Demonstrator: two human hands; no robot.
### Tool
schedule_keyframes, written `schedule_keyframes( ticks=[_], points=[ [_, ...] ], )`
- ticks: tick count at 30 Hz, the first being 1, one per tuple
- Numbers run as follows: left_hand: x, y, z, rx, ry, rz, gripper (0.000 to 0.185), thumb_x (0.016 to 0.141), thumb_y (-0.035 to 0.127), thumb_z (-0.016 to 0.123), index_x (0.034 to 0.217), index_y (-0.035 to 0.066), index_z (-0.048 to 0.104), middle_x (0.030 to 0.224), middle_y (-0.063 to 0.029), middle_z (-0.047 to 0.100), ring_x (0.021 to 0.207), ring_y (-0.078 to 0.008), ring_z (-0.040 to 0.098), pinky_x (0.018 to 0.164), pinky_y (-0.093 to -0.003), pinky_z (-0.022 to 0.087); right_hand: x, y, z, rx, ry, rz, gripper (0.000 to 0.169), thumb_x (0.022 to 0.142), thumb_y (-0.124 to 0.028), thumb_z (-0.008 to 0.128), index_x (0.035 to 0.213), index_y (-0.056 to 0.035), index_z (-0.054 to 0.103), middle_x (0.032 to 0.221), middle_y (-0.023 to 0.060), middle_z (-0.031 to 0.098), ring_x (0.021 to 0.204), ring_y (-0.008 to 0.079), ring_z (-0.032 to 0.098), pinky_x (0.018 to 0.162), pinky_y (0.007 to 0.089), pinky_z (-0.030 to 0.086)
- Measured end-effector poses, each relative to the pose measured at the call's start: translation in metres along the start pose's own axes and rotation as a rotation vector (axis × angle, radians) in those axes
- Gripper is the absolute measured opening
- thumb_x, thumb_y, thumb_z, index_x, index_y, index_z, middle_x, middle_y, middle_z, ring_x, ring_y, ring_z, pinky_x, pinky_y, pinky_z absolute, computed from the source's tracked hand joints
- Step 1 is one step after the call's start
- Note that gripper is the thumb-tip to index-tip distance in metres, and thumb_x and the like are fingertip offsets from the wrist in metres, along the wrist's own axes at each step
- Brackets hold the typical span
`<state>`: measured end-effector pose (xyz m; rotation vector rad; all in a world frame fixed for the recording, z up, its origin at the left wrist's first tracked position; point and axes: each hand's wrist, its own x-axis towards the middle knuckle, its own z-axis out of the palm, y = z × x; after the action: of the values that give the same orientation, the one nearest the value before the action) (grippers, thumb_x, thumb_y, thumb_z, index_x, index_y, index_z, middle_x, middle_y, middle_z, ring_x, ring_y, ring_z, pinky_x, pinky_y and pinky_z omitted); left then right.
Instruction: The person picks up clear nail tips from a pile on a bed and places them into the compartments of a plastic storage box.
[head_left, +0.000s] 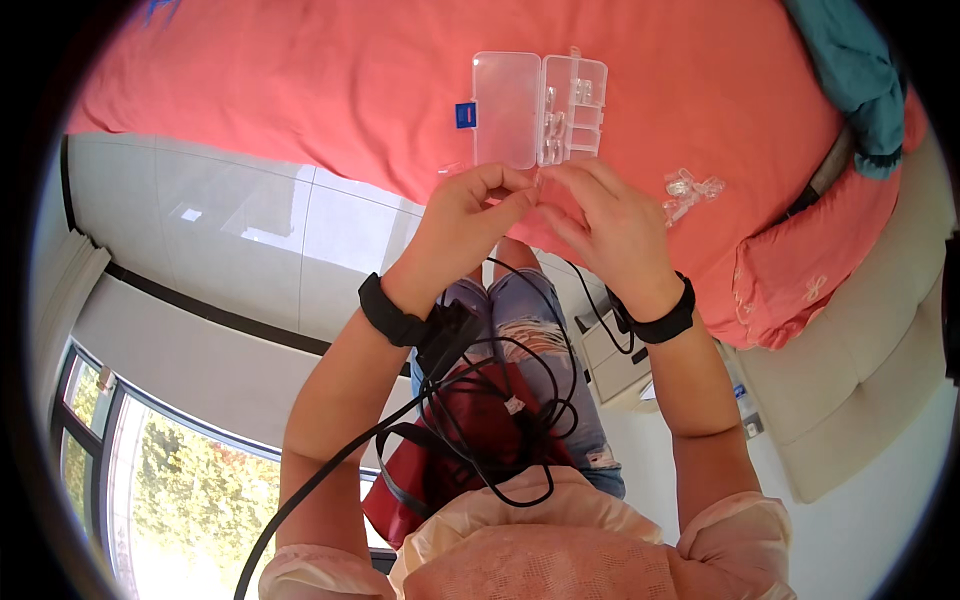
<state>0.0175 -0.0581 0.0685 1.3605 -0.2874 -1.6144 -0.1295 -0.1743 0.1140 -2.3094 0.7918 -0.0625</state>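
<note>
A small clear plastic piece (538, 180) is pinched between the thumb and index finger of my left hand (472, 206). My right hand (619, 225) faces it from the right, thumb and index finger apart; whether a fingertip touches the piece is hard to see. Just beyond both hands lies a clear plastic compartment box (586, 116) on the bed. Its lid (506, 109), with a blue latch (466, 115), is folded back to the left. Several small clear pieces (554, 124) sit in some compartments.
A heap of clear plastic pieces (690, 191) lies on the coral bedsheet (337, 90), right of my hands. Another clear piece (451, 169) is near the lid. Black cables (551, 337) loop over my lap and a red bag (405, 480). The padded headboard (847, 360) stands at right.
</note>
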Motion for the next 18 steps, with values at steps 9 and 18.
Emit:
schedule_keyframes(
  ticks=[9,18],
  points=[
    [-0.03,0.008,-0.014,0.036,0.011,-0.096,0.016,0.099,0.009,0.061,0.109,-0.003,0.065,0.107,-0.0052,0.068,0.103,-0.0108,0.061,0.093,-0.0255,0.048,0.0,-0.016,0.014,0.024,-0.046,-0.093,0.026,0.082,-0.024,0.073,0.102,-0.012,0.063,0.093,-0.0007,0.062,0.073,0.02,0.065,0.058,0.0319,0.051],
    [-0.043,0.001,-0.02,0.017,0.002,-0.09,0.013,0.098,0.008,0.062,0.104,-0.003,0.064,0.11,-0.0046,0.065,0.105,-0.0109,0.06,0.093,-0.0263,0.048,-0.009,-0.027,0.015,-0.019,-0.079,-0.097,0.024,0.082,-0.024,0.073,0.1,-0.0126,0.061,0.092,0.0009,0.059,0.072,0.0218,0.065,0.056,0.0338,0.05]
  ],
)
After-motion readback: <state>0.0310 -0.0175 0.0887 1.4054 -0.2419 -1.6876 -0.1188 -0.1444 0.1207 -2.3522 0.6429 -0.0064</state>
